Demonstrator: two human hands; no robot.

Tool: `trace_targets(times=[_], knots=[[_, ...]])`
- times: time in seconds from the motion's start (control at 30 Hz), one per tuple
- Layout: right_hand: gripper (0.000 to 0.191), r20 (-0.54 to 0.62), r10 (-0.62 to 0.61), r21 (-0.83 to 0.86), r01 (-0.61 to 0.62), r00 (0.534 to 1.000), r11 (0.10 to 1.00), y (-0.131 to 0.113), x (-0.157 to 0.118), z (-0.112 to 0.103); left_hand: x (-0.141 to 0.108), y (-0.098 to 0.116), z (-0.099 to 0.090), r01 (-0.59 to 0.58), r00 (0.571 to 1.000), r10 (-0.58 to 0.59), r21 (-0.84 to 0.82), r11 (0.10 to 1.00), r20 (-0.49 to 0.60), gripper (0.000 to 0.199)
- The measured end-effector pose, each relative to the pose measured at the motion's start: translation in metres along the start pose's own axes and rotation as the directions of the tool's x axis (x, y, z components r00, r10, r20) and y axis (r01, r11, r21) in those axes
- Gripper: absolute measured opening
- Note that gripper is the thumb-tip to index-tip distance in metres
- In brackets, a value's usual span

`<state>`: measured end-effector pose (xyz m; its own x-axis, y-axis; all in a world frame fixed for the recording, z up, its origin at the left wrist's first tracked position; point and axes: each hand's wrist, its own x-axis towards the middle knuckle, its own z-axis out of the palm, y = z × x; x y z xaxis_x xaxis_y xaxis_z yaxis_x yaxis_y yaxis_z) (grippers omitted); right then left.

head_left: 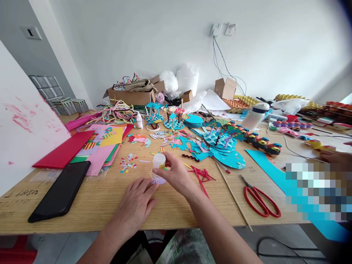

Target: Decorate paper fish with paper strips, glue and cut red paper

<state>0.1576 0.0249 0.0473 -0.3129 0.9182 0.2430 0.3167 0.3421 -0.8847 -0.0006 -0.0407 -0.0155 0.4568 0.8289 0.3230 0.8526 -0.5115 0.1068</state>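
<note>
A small translucent glue bottle (159, 160) with a yellow label is in my right hand (176, 172), gripped between thumb and fingers. Its broad end faces up, and its lower end is hidden behind my thumb. Just below it on the table lies a small lilac piece (160, 180). My left hand (137, 200) rests flat on the wood with fingers stretched out, its fingertips touching the near edge of that piece. Small coloured paper scraps (128, 163) are scattered to the left. Red paper strips (203, 175) lie right of my right hand.
A black phone (61, 190) and coloured paper sheets (103, 157) lie left. Right are a wooden stick (233, 196), red-handled scissors (260, 198) and a blue paper strip (271, 170). Behind stand blue paper crafts (220, 141) and a water bottle (254, 117). Another person's hand (334, 157) shows far right.
</note>
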Motion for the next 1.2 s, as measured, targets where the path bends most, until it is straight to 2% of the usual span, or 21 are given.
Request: trace_targets(times=[0.73, 1.2], knots=[[0.02, -0.01, 0.033, -0.091, -0.033, 0.999, 0.995, -0.0058, -0.0014, -0.0026, -0.0002, 0.0007, -0.0019, -0.003, 1.0, 0.003, 0.006, 1.0, -0.013, 0.035], [0.02, 0.007, 0.03, -0.011, -0.03, 1.0, 1.0, -0.0088, -0.0009, -0.0047, -0.0001, 0.0018, -0.0031, 0.01, 1.0, -0.01, -0.006, 1.0, -0.014, 0.034]])
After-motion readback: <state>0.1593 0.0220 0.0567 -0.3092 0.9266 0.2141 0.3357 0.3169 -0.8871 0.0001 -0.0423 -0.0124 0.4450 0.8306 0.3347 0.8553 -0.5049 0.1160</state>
